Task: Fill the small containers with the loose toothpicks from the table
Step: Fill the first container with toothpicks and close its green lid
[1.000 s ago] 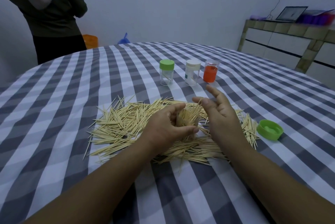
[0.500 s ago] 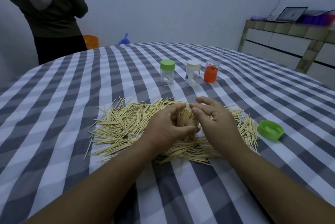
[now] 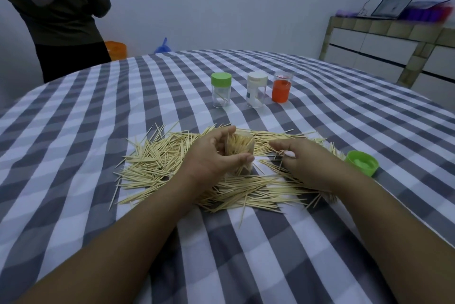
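My left hand (image 3: 211, 156) grips a small clear container (image 3: 240, 149) packed with toothpicks, standing upright in the middle of the pile. Loose toothpicks (image 3: 157, 158) lie spread over the checked tablecloth around both hands. My right hand (image 3: 305, 163) is down on the pile to the right of the container, fingers curled and pinching at toothpicks. A loose green lid (image 3: 362, 163) lies open side up at the right of the pile. Farther back stand three small containers: a green-lidded one (image 3: 221, 93), a white-lidded one (image 3: 256, 93) and an orange one (image 3: 282, 87).
The round table (image 3: 73, 116) has a grey and white checked cloth. A person (image 3: 56, 15) stands at the far left edge of the table. A tiled counter (image 3: 394, 47) with a laptop (image 3: 391, 8) is at the back right.
My right hand has dropped from above the container's mouth to the pile at the right of it. My left hand still holds the container in the same place.
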Demonstrator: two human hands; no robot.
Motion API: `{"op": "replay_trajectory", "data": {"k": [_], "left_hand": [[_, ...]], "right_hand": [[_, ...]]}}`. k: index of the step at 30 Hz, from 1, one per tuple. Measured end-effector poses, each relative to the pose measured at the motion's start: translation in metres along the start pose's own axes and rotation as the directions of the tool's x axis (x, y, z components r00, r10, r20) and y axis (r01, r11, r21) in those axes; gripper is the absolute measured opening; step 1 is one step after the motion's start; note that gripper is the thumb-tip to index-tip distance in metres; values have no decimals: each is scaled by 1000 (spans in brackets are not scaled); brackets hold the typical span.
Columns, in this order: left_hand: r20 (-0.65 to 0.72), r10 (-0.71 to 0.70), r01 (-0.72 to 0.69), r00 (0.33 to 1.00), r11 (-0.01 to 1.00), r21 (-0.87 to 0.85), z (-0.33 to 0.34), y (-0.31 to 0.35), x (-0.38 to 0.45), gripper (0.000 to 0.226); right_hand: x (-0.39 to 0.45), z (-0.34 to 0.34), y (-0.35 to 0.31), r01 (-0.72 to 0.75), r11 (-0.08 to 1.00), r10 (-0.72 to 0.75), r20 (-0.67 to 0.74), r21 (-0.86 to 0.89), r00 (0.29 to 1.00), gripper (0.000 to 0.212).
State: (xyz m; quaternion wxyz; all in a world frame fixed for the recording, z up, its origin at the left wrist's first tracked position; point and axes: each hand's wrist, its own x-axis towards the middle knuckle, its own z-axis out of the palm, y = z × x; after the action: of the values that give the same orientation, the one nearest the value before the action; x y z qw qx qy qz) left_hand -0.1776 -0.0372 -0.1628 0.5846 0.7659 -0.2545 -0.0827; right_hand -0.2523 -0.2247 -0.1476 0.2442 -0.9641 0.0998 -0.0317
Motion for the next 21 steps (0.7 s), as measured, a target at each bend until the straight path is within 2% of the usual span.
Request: {"op": "replay_trajectory", "data": {"k": [3,8,12,18,21], "left_hand": [[7,-5,5,1000,1000,-10,0,-1,0,76],[9,1,-2,1000,1000,17,0,0,-1,90],[9,0,0,1000,1000,15,1,-1,-2,93],[17,8,-9,1000,999,33,1,0,-1,92],[19,11,-12,1000,999,45,0,1,-2,92]], "right_hand": [[4,7,3,-27,983,38,58,-181,998,58],[7,9,4,-76,963,89,36,-259,995,60],[12,7,9,-60,934,54,-27,-351,998,45],[8,0,11,-32,959,20,-45,-280,999,22],[7,-1,10,-39,988,33,-43,-151,999,27]]}}
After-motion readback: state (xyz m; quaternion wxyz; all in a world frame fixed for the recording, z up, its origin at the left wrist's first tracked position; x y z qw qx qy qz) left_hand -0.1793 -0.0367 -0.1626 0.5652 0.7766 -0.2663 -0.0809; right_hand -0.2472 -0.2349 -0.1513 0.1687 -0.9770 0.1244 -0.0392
